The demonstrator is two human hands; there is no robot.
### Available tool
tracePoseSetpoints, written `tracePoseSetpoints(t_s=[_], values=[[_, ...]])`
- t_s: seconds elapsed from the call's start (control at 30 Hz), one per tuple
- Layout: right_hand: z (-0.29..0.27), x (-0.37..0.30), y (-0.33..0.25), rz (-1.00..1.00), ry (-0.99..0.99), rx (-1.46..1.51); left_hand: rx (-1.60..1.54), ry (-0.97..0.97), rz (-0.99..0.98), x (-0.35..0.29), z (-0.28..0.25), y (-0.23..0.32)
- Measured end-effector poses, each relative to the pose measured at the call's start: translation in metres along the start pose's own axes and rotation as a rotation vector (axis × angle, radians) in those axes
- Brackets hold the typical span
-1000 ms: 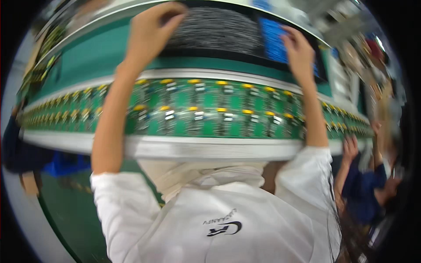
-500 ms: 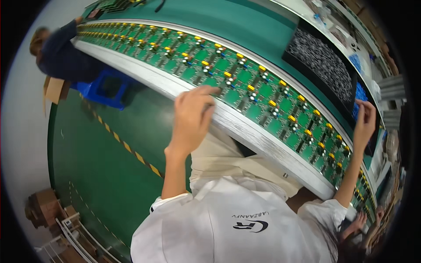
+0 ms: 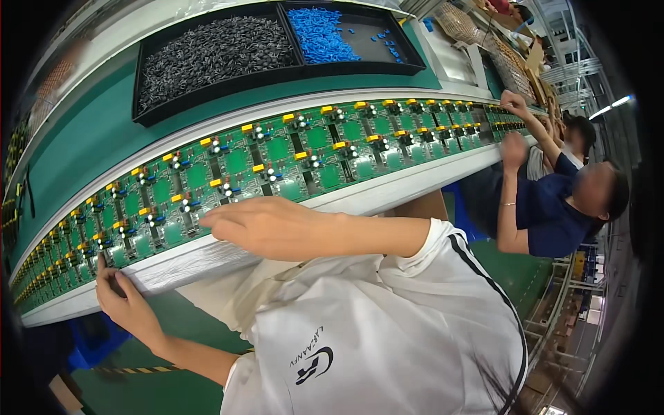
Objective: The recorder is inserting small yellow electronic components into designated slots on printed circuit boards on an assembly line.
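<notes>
So the left hand (image 3: 126, 304) was at the near edge of the green circuit boards (image 3: 236, 161), thumb and forefinger slightly apart, nothing obvious between them. Those flat boards sat in two rows beside a white rail (image 3: 387, 195), already carrying yellow blocks (image 3: 259, 168) and white-topped cylinders; couldn't tell which lacked parts. Black leggy parts (image 3: 218, 55) were heaped in a black plastic-looking tray (image 3: 366, 52), so plenty left, I'd guess. Right hand (image 3: 266, 227): palm-down, fingers bunched, grip hidden. Stubby blue pieces (image 3: 318, 34) lay sparser rightward.
</notes>
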State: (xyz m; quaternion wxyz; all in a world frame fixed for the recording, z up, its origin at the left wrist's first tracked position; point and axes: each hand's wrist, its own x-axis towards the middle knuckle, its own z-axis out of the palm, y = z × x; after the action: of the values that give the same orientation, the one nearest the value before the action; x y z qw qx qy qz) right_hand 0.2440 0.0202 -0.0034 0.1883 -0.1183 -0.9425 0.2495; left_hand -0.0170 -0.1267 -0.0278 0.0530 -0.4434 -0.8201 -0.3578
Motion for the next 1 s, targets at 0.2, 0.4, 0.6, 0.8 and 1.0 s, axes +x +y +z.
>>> tracePoseSetpoints(t_s=[0.2,0.4,0.6,0.8,1.0], values=[[-0.004,0.000,-0.005,0.006,0.026,0.013,0.052,0.013,-0.023,-0.003,-0.006,0.011],[-0.014,-0.010,-0.008,0.048,0.047,0.000,0.044,-0.018,-0.045,-0.002,-0.014,0.029],[-0.023,-0.018,-0.010,0.116,0.050,-0.009,0.034,-0.065,0.009,-0.001,-0.021,0.036],[0.004,-0.004,-0.012,0.102,0.059,-0.062,0.027,-0.100,0.120,0.003,-0.023,-0.001],[0.004,0.003,-0.019,0.194,-0.046,-0.025,0.051,-0.080,0.028,0.001,-0.031,-0.011]])
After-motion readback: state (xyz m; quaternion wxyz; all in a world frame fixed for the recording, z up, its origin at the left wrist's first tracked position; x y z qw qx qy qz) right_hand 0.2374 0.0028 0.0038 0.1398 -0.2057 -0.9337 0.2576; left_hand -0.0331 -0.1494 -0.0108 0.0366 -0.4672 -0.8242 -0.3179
